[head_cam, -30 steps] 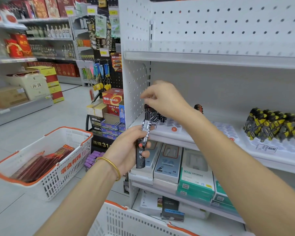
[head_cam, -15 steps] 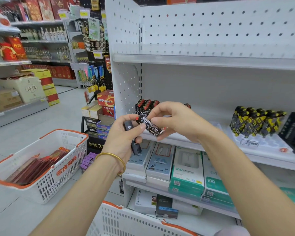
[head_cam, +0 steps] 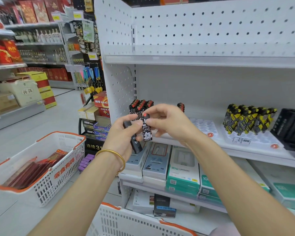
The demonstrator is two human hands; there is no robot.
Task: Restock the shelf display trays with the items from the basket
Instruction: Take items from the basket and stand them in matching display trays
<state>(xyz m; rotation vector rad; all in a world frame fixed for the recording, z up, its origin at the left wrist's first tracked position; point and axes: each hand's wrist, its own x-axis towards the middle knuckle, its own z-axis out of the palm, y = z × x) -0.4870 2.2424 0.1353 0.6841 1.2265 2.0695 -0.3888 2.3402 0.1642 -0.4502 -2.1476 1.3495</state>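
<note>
Because both hands meet in front of the shelf (head_cam: 245, 151), the left part of the clear display tray (head_cam: 203, 126) is hidden behind them, and only the red caps of the lighter row (head_cam: 141, 104) standing at its far left show above the fingers. One more red-capped piece peeks out past the right wrist; its body is hidden. The near basket (head_cam: 126, 222) is cut off by the bottom edge, so its contents cannot be seen, and a black tray (head_cam: 291, 130) runs off the right edge.

The display tray is thin moulded plastic with rounded pockets. Right of it, yellow-and-black lighters (head_cam: 249, 119) lean in a tight pack. The patterned lighter (head_cam: 147, 131) is a slim upright bar, black with white circuit-like lines, a small code square low down and a red top. The dark lighter (head_cam: 136, 144) is a plain black bar, tilted. The baskets are white slotted plastic with orange rims; the floor basket (head_cam: 46, 181), at left, holds flat red packets (head_cam: 32, 169).

The right hand (head_cam: 167, 123) has its grip pinched on the patterned lighter near the top, thumb and forefinger closed on it. The left hand (head_cam: 121, 138), with a gold bangle (head_cam: 116, 155) at the wrist, curls its grip round the dark lighter, its thumb tip touching the patterned one. Both lighters are held just in front of the display tray, above the boxed goods (head_cam: 182, 169).
</note>
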